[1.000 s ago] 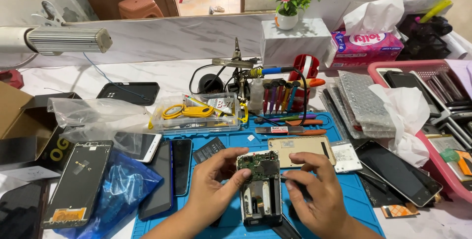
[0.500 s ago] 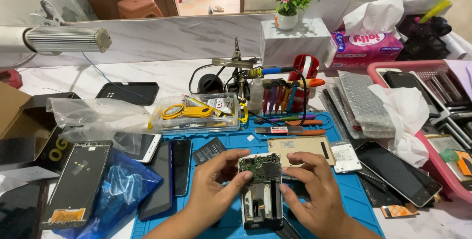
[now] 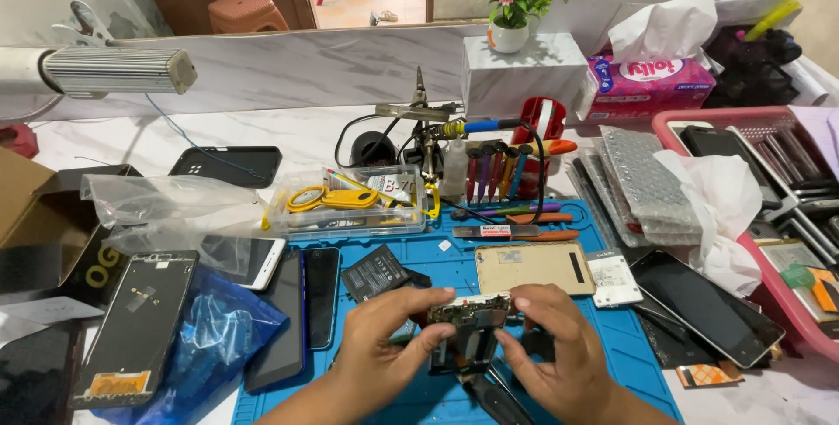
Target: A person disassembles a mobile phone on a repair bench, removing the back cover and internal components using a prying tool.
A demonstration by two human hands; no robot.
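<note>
An opened phone [image 3: 469,338] with its back removed lies on the blue work mat [image 3: 419,259]; its circuit board shows at the top end. My left hand [image 3: 384,342] grips the phone's left side, fingers on the top corner. My right hand [image 3: 555,351] holds the right side, with thumb and forefinger pinching the board's upper right edge. A gold back cover [image 3: 535,267] lies just beyond the phone, and a black battery [image 3: 376,272] sits to its upper left.
Several phones and screens [image 3: 288,320] lie left of the mat, beside a blue bag [image 3: 205,338]. A clear box of tools [image 3: 350,202] and a screwdriver rack [image 3: 502,167] stand behind. A pink tray [image 3: 769,294] with phones and a black phone [image 3: 703,307] are at right.
Both hands shifted slightly on the opened phone, and my right fingers moved up onto the board's top edge. The phone stays in the same spot.
</note>
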